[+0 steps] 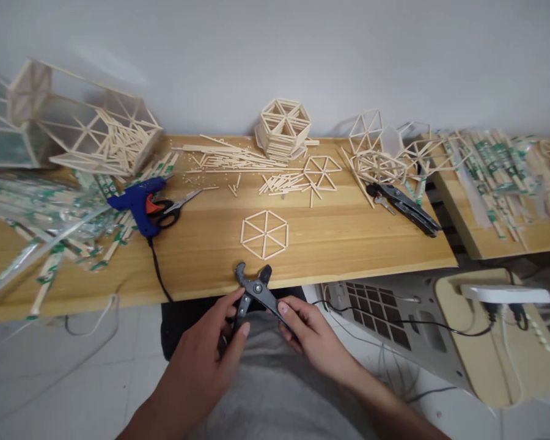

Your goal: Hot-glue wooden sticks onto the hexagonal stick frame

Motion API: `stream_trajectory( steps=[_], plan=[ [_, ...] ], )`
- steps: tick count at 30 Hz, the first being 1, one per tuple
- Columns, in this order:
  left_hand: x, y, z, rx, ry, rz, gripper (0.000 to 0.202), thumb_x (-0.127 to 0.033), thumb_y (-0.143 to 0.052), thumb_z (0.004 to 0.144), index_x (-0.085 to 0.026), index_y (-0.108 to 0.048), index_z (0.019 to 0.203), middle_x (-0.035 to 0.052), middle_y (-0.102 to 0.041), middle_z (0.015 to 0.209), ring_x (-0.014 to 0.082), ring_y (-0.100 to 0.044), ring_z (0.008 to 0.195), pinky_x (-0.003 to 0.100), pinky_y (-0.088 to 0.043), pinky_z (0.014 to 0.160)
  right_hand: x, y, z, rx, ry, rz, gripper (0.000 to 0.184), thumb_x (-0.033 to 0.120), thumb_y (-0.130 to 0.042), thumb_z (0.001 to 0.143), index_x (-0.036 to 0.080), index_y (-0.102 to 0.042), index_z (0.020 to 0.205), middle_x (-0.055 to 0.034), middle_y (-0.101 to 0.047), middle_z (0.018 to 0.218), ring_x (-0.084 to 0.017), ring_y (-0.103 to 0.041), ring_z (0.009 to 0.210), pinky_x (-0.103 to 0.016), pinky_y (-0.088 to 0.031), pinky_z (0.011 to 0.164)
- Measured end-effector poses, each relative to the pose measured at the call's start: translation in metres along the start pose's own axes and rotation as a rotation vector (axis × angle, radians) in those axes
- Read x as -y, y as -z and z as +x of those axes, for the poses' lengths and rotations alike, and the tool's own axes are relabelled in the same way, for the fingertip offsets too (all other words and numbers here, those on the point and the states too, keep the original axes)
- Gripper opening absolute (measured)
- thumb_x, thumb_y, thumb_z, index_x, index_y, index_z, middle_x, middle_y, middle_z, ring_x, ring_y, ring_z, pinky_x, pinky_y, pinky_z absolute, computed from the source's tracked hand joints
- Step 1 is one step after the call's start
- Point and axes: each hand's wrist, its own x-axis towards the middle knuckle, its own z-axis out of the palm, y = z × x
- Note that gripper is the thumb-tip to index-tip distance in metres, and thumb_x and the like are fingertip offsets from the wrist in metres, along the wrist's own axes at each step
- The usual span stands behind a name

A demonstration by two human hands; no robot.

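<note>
Black pliers (253, 286) are held between both hands just in front of the near edge of the wooden table (201, 244), their jaws apart and pointing toward the table. My left hand (211, 345) is closed round one handle. My right hand (305, 330) grips the other handle with thumb and fingers. A flat hexagon (264, 234) made of thin wooden sticks lies on the table right beyond the jaws.
A blue glue gun (137, 198) and scissors (176, 208) lie at the left, with its cord over the edge. Loose sticks (229, 160), stacked hexagons (284, 127), stick frames (96, 131) and another black tool (407, 208) crowd the back. A power strip (504, 293) sits low right.
</note>
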Motion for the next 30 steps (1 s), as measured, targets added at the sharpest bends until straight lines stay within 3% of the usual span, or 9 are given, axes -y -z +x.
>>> stream_trajectory(
  steps=[6, 13, 17, 20, 24, 30],
  plan=[
    [-0.001, -0.007, 0.002, -0.069, -0.176, 0.186, 0.039, -0.029, -0.048, 0.105, -0.019, -0.064, 0.139, 0.0062, -0.078, 0.105, 0.0170, -0.078, 0.087, 0.025, -0.063, 0.070, -0.002, 0.003, 0.002, -0.083, -0.002, -0.059, 0.053, 0.072, -0.062, 0.097, 0.020, -0.054, 0.096, 0.0047, -0.055, 0.068, -0.009, -0.041, 0.054, -0.022, -0.031, 0.051],
    [-0.008, -0.011, 0.006, -0.097, -0.251, 0.417, 0.040, -0.028, -0.038, 0.110, -0.013, -0.062, 0.138, 0.0078, -0.077, 0.100, 0.0155, -0.075, 0.071, 0.023, -0.057, 0.055, 0.003, 0.006, 0.007, -0.092, 0.007, -0.084, 0.056, 0.076, -0.060, 0.095, 0.022, -0.050, 0.088, 0.0052, -0.053, 0.066, -0.009, -0.041, 0.053, -0.023, -0.032, 0.050],
    [-0.009, -0.014, 0.005, -0.104, -0.302, 0.545, 0.040, -0.023, -0.035, 0.110, -0.010, -0.057, 0.140, 0.0071, -0.075, 0.095, 0.0161, -0.073, 0.066, 0.024, -0.053, 0.048, 0.006, 0.007, 0.009, -0.097, -0.040, -0.161, 0.065, 0.082, -0.056, 0.093, 0.019, -0.058, 0.077, 0.0027, -0.052, 0.062, -0.010, -0.039, 0.052, -0.024, -0.029, 0.049],
    [-0.006, -0.015, 0.004, -0.107, -0.341, 0.598, 0.039, -0.019, -0.036, 0.108, -0.008, -0.053, 0.142, 0.0086, -0.074, 0.096, 0.0172, -0.074, 0.071, 0.024, -0.053, 0.048, 0.005, 0.007, 0.010, -0.080, -0.075, -0.164, 0.073, 0.086, -0.053, 0.091, 0.015, -0.068, 0.083, 0.0021, -0.051, 0.061, -0.011, -0.040, 0.052, -0.025, -0.028, 0.049],
    [-0.001, -0.018, 0.002, -0.075, -0.368, 0.637, 0.041, -0.013, -0.036, 0.106, -0.007, -0.048, 0.145, 0.0105, -0.073, 0.102, 0.0178, -0.075, 0.079, 0.024, -0.055, 0.053, 0.002, 0.007, 0.013, -0.073, -0.062, -0.151, 0.073, 0.086, -0.053, 0.092, 0.015, -0.068, 0.080, 0.0027, -0.049, 0.060, -0.011, -0.039, 0.053, -0.025, -0.029, 0.051],
    [0.003, -0.020, 0.000, -0.041, -0.321, 0.638, 0.044, -0.010, -0.033, 0.106, -0.008, -0.043, 0.148, 0.0077, -0.072, 0.098, 0.0149, -0.072, 0.068, 0.024, -0.056, 0.056, -0.002, 0.006, 0.014, -0.056, -0.048, -0.106, 0.070, 0.083, -0.055, 0.093, 0.016, -0.067, 0.080, 0.0036, -0.046, 0.060, -0.011, -0.038, 0.053, -0.026, -0.028, 0.052]
  ],
)
